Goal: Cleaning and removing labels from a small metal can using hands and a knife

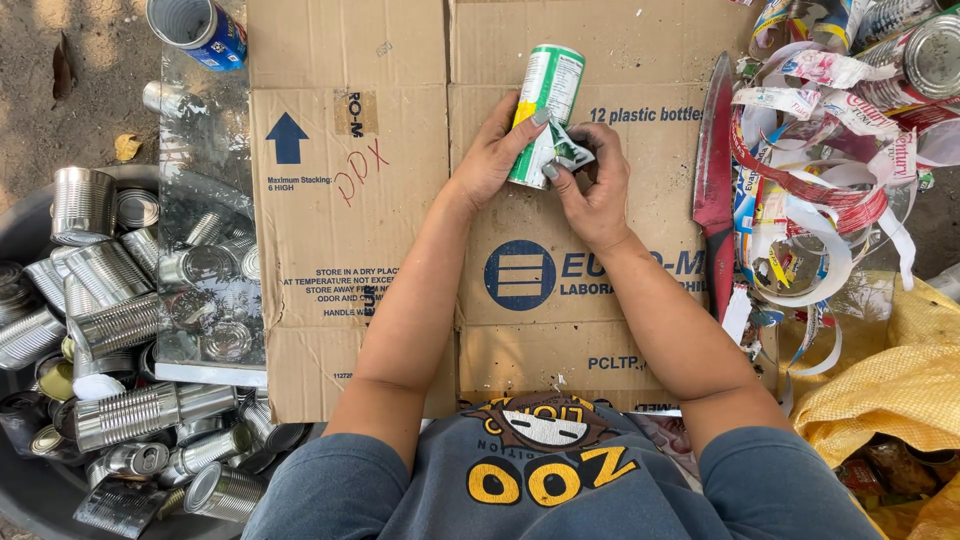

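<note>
- We find the left hand (492,150) clamped around a green-and-white labelled can (545,110), held tilted above a flattened cardboard sheet (350,200) spread on the ground.
- We note the right hand (592,185) just beside it, fingers pinching a torn flap of the paper label (565,150) at the can's lower end.
- We record both hands close together, meeting at the can.
- To the person's left, a dark tub (30,490) holds many bare, ribbed metal cans (125,415); a blue can (200,28) lies on the dirt beyond.
- To the right, a red-bladed knife (714,180) rests on the cardboard, touching a heap of stripped label strips (810,190).
- A yellow mesh sack (890,390) lies at the near right.
</note>
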